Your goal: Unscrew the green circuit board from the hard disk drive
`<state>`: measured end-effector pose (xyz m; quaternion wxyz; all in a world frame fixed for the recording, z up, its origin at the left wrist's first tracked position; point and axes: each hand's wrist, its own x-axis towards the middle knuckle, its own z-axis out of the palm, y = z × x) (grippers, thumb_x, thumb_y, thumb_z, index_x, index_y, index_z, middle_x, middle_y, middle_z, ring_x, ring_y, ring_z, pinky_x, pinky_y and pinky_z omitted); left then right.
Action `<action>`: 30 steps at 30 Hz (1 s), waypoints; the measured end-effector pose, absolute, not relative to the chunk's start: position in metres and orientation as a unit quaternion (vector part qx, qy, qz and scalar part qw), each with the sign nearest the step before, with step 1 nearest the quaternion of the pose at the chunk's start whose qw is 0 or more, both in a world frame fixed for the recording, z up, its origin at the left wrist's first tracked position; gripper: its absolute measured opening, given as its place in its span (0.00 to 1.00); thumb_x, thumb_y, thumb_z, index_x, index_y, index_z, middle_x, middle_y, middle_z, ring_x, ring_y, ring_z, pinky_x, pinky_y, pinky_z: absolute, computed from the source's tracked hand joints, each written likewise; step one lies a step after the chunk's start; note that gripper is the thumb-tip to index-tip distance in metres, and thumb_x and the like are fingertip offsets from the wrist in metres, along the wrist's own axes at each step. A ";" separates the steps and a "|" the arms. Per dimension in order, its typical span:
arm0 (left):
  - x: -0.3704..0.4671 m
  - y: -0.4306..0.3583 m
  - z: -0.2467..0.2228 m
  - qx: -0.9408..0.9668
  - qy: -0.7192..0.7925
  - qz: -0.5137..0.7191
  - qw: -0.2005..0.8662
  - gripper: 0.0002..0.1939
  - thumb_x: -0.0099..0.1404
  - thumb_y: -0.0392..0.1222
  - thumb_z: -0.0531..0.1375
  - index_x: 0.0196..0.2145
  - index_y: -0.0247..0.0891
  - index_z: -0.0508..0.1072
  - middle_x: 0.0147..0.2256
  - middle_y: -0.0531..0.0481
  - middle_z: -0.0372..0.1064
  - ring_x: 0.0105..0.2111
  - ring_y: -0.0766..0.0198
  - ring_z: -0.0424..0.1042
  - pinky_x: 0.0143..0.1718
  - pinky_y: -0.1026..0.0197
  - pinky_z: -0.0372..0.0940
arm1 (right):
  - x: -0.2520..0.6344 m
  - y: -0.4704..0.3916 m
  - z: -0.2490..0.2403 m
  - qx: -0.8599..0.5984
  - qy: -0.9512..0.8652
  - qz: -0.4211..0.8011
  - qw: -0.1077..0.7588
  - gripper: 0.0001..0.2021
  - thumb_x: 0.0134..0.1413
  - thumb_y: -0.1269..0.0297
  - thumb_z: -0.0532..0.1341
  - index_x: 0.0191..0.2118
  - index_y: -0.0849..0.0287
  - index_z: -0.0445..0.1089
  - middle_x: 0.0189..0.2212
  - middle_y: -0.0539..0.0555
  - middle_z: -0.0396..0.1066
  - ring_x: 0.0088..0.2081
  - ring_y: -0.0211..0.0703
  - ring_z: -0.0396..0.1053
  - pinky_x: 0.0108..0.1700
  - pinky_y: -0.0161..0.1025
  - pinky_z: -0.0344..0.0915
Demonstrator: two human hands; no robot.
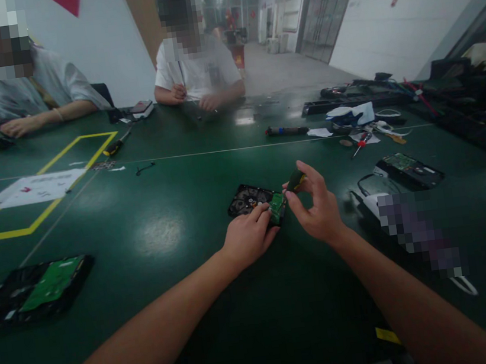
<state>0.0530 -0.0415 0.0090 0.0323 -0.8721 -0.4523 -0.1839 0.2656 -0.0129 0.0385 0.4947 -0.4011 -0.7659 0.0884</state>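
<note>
A black hard drive (241,197) with a green circuit board (277,203) lies on the green table in front of me. My left hand (251,234) is closed on the drive's near side, its fingertips resting on the board. In my right hand (319,209), a dark screwdriver with some yellow on its handle (295,181) is pinched between thumb and fingers. It slants down toward the board's right edge; whether its tip touches a screw is too small to tell.
Another hard drive (4,291) lies at left, and one more (425,176) at right, beyond a blurred long object with a white loop (465,285). A yellow-black screwdriver (115,145), paper (38,188) and a red screwdriver (361,143) lie farther back. Two people (199,68) sit opposite.
</note>
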 end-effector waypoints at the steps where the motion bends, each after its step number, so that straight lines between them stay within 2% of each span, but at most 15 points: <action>1: 0.053 -0.041 0.009 -0.872 -0.453 -0.183 0.033 0.19 0.77 0.51 0.57 0.55 0.35 0.73 0.63 0.40 0.70 0.43 0.52 0.80 0.42 0.50 0.76 | 0.265 -0.014 0.039 -0.402 -0.765 0.090 0.495 0.37 0.66 0.66 0.61 0.74 0.40 0.47 0.69 0.56 0.64 0.49 0.50 0.81 0.57 0.54 0.80; 12: 0.053 -0.041 0.008 -0.870 -0.455 -0.184 0.041 0.19 0.76 0.51 0.58 0.55 0.35 0.74 0.62 0.38 0.70 0.44 0.52 0.81 0.43 0.51 0.76 | 0.264 -0.012 0.038 -0.410 -0.759 0.051 0.503 0.38 0.65 0.63 0.64 0.74 0.39 0.48 0.67 0.57 0.67 0.44 0.50 0.79 0.51 0.54 0.82; 20: 0.053 -0.041 0.007 -0.871 -0.453 -0.186 0.042 0.20 0.76 0.51 0.58 0.56 0.35 0.73 0.62 0.39 0.70 0.43 0.52 0.81 0.42 0.50 0.76 | 0.263 -0.014 0.040 -0.399 -0.755 0.115 0.508 0.37 0.66 0.66 0.63 0.74 0.42 0.47 0.64 0.58 0.70 0.48 0.50 0.81 0.56 0.54 0.80; 23: 0.053 -0.041 0.006 -0.870 -0.455 -0.187 0.040 0.19 0.76 0.51 0.59 0.56 0.35 0.74 0.62 0.38 0.70 0.43 0.52 0.81 0.42 0.51 0.76 | 0.262 -0.013 0.036 -0.398 -0.748 0.129 0.515 0.36 0.66 0.65 0.64 0.73 0.42 0.49 0.60 0.57 0.73 0.47 0.49 0.81 0.54 0.54 0.81; 26: 0.053 -0.041 0.007 -0.869 -0.457 -0.187 0.038 0.19 0.76 0.52 0.59 0.54 0.36 0.74 0.62 0.39 0.70 0.44 0.52 0.81 0.43 0.52 0.76 | 0.263 -0.012 0.033 -0.402 -0.748 0.118 0.516 0.37 0.64 0.63 0.67 0.72 0.40 0.50 0.61 0.57 0.72 0.45 0.50 0.80 0.53 0.57 0.81; 30: 0.054 -0.042 0.008 -0.869 -0.460 -0.182 0.034 0.19 0.77 0.52 0.58 0.55 0.36 0.74 0.62 0.40 0.70 0.44 0.53 0.81 0.43 0.52 0.76 | 0.264 -0.011 0.032 -0.386 -0.755 0.143 0.510 0.37 0.65 0.65 0.64 0.73 0.40 0.48 0.60 0.57 0.72 0.49 0.51 0.80 0.55 0.59 0.80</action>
